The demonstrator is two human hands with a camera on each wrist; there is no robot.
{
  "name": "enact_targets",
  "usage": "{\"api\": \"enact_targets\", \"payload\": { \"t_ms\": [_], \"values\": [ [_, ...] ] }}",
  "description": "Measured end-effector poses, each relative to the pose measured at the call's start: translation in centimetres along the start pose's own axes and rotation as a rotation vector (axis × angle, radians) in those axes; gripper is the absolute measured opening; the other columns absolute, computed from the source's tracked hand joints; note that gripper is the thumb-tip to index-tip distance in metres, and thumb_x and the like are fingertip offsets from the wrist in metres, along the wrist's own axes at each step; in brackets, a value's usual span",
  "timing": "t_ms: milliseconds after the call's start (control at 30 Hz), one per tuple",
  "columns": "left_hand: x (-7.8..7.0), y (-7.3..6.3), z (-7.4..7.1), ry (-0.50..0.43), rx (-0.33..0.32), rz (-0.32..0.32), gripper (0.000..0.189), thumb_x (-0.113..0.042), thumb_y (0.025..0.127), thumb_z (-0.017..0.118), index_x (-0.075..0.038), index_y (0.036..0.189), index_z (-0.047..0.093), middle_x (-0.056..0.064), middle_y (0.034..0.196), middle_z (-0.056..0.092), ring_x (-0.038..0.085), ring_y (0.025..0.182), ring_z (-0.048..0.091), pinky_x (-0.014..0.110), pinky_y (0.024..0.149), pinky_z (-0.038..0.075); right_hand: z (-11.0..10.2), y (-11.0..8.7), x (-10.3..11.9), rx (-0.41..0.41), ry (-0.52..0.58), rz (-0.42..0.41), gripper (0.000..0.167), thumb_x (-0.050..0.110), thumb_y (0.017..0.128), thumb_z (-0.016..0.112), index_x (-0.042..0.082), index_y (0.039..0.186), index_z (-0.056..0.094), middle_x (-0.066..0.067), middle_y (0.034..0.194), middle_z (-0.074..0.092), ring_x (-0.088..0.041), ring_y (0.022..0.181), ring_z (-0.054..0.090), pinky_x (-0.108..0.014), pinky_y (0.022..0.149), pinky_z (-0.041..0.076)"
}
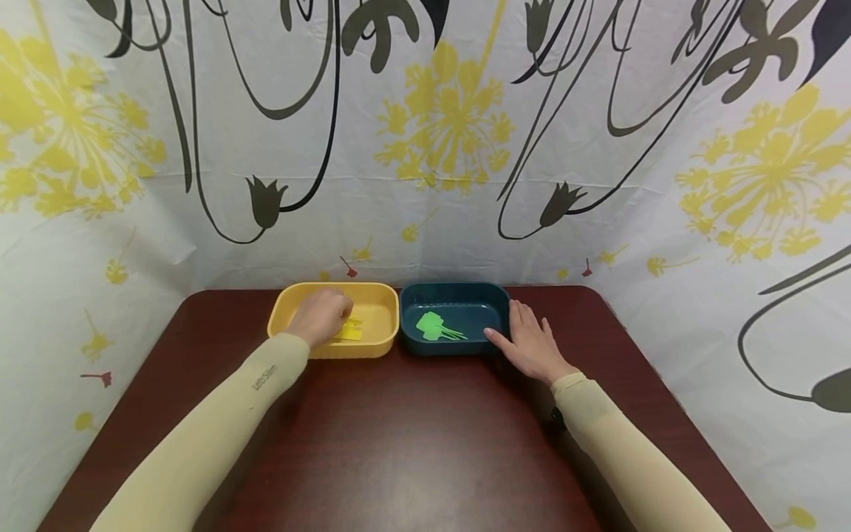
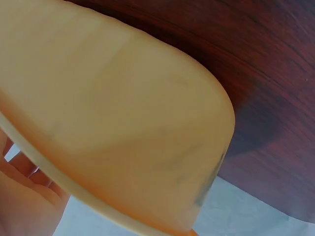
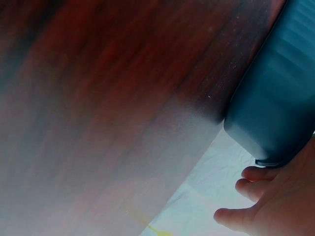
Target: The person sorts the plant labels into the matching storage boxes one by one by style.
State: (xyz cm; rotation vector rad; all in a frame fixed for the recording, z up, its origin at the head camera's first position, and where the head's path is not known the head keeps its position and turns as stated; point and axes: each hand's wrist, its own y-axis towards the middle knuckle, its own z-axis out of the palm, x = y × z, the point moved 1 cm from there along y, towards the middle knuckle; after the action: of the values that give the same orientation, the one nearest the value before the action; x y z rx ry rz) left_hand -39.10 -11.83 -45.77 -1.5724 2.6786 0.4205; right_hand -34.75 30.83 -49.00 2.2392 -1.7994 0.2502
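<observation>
My left hand (image 1: pixel 322 318) reaches into the yellow tray (image 1: pixel 380 347) with its fingers bent downward, right beside some flat yellow pieces (image 1: pixel 350 330). Its fingertips are hidden, so I cannot tell whether they pinch a piece. In the left wrist view, the tray's outer wall (image 2: pixel 123 108) covers most of that hand. My right hand (image 1: pixel 530 343) lies along the right end of the dark blue tray (image 1: pixel 455 349), fingers extended and thumb over the front rim. Inside that tray are bright green pieces (image 1: pixel 432 326) with a broad part and thin prongs.
Both trays stand side by side at the back of a dark reddish-brown table (image 1: pixel 425 443). Directly behind the table hangs a white cloth (image 1: pixel 459 244) with yellow and grey flower prints, which also runs along both sides.
</observation>
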Motion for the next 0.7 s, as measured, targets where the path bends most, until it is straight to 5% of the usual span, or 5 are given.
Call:
{"api": "enact_targets", "payload": {
  "t_ms": [700],
  "values": [
    [1.1,0.1,1.0,0.006,0.100,0.034,0.039,0.010,0.082,0.055,-0.017,0.056,0.043,-0.002,0.057,0.031,0.015,0.056,0.033,0.030,0.055,0.033,-0.1,-0.3,0.3,-0.003,0.018,-0.001,0.104,0.076,0.095,0.036,0.002,0.161,0.006,-0.020,0.166,0.011,-0.039,0.152,0.009,-0.068,0.114,0.005]
  ]
}}
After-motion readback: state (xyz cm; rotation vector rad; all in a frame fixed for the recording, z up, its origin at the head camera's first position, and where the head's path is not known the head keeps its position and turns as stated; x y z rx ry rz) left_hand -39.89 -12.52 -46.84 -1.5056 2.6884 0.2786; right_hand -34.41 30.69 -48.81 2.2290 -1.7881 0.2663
